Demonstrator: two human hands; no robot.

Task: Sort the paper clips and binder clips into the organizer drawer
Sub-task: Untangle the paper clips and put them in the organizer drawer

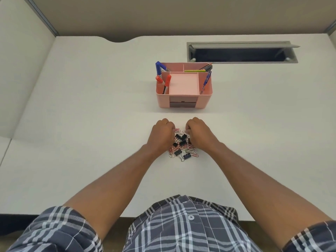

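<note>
A mixed pile of coloured paper clips [192, 153] and small black binder clips [187, 156] lies on the white desk in front of me. My left hand [162, 133] sits on the pile's left side, fingers curled down into the clips. On the right side, my right hand [197, 131] does the same. Their fingertips are hidden, so which clips they hold is unclear. Beyond the hands stands the pink organizer [163, 100], its dark front drawer [183, 104] closed.
The organizer's top compartments hold red and blue markers [158, 69] and pens [207, 80]; the middle tray is bare. An open grey cable hatch [241, 52] is set into the desk at the back right. Partition walls stand at the left and rear.
</note>
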